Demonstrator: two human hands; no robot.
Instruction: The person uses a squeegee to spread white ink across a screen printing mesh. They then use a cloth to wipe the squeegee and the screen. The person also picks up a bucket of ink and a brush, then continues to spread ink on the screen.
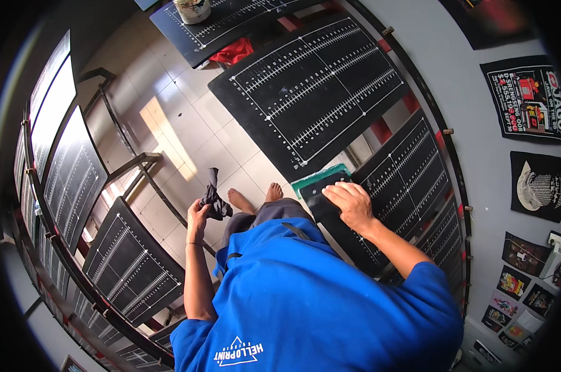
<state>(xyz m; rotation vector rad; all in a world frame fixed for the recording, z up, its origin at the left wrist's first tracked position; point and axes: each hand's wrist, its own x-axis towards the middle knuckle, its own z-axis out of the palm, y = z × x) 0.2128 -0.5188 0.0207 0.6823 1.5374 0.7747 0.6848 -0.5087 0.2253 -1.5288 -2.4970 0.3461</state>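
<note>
My left hand [197, 218] is closed round a crumpled dark cloth [217, 207], which hangs over the floor beside my legs. On my right, my right hand [351, 203] grips a wide flat squeegee [310, 193] with a black body and a green strip along its far edge. The squeegee is just above or against a black print board [407, 170] marked with white ruler lines; I cannot tell whether they touch. Ahead of it lies a larger black board [314, 93] with the same white markings. My thumb and part of the squeegee's grip are hidden.
More marked boards, such as the left one [132, 263], stand along a dark metal rail [76, 266]. At the far end a paint-stained tub [192, 11] sits on another board, near red cloth [234, 51]. Printed dark pieces hang on the right wall [472, 124]. Tiled floor [197, 118] lies between the rows.
</note>
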